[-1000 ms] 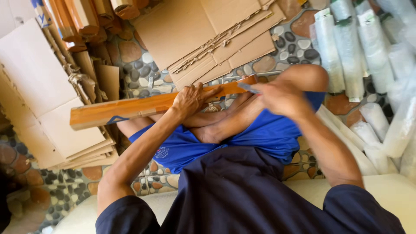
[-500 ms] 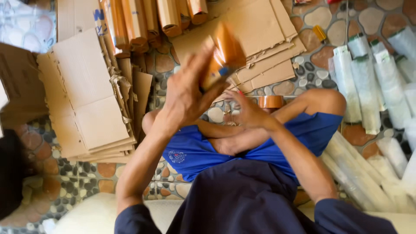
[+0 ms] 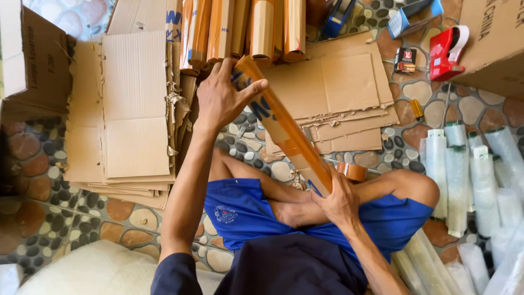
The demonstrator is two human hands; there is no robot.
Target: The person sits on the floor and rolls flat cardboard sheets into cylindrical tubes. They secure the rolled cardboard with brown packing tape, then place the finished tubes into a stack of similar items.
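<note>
Since half a second ago the long cardboard package (image 3: 284,125) has swung from pointing end-on at the camera to a slant, its far end up near the stacked tubes and its near end down at the lap. At that far end the left hand (image 3: 221,98) has a closed grip, thumb stretched along one face. Its near end sits in the right hand (image 3: 338,202), fingers wrapped round it just above the crossed legs in blue shorts (image 3: 240,210). A roll of brown tape (image 3: 352,171) lies on the pebble floor (image 3: 49,218) just beside the right hand. Flattened cardboard sheets (image 3: 134,109) lie to the left, wrapped white rolls (image 3: 464,175) to the right, and a red tape dispenser (image 3: 447,52) sits farther off.
</note>
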